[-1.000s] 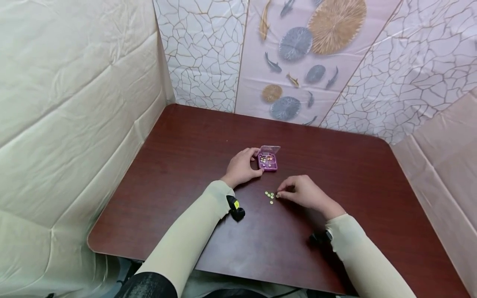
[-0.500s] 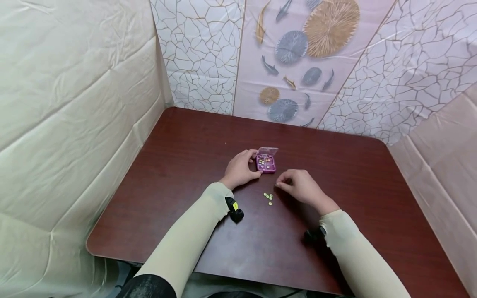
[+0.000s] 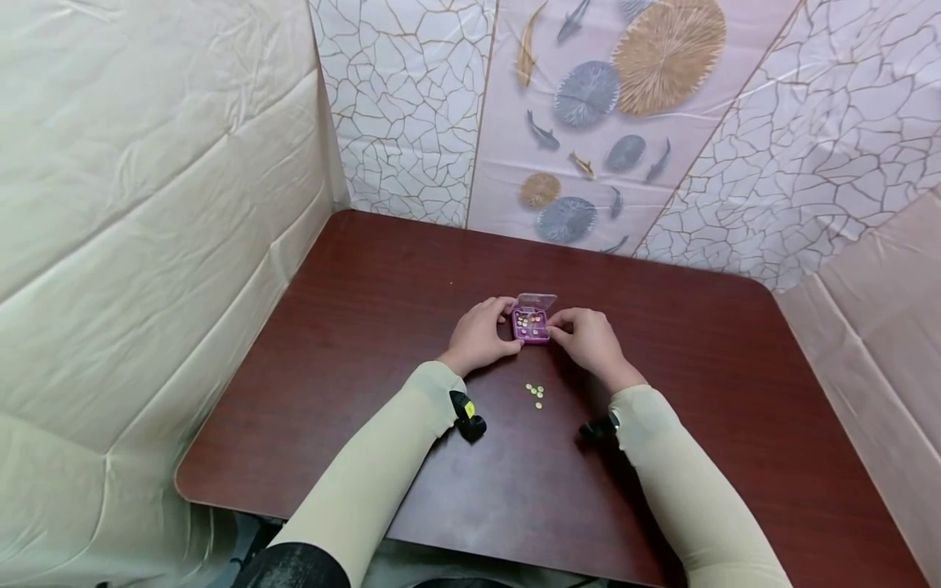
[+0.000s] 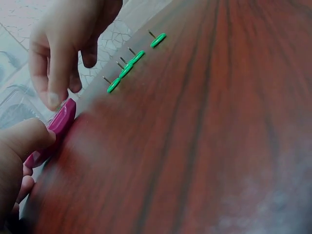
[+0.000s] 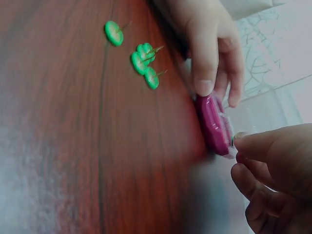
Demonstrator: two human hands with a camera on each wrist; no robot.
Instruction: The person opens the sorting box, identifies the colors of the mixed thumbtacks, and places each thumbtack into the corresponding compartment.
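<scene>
A small magenta compartment box [image 3: 531, 340] stands on the table with its clear lid [image 3: 537, 300] raised. Small tacks of mixed colours lie in its compartments. My left hand [image 3: 479, 336] grips the box from the left, its thumb on the front edge. At the box's right side is my right hand [image 3: 590, 341], thumb and forefinger pinched together. A sliver of green shows at those fingertips in the right wrist view, apparently a thumbtack [image 5: 233, 140], mostly hidden. Several green thumbtacks [image 4: 126, 70] lie on the table in front of the box, pins pointing up.
The dark red-brown table [image 3: 353, 294] carries the box and the loose tacks. Its far edge meets a patterned wall cover [image 3: 404, 122]. Pale quilted cloth [image 3: 147, 245] hangs at the left, and more cloth [image 3: 882, 310] at the right.
My right hand has lifted a tack from the loose group and moved up and left to the box. The left hand keeps its grip on the box.
</scene>
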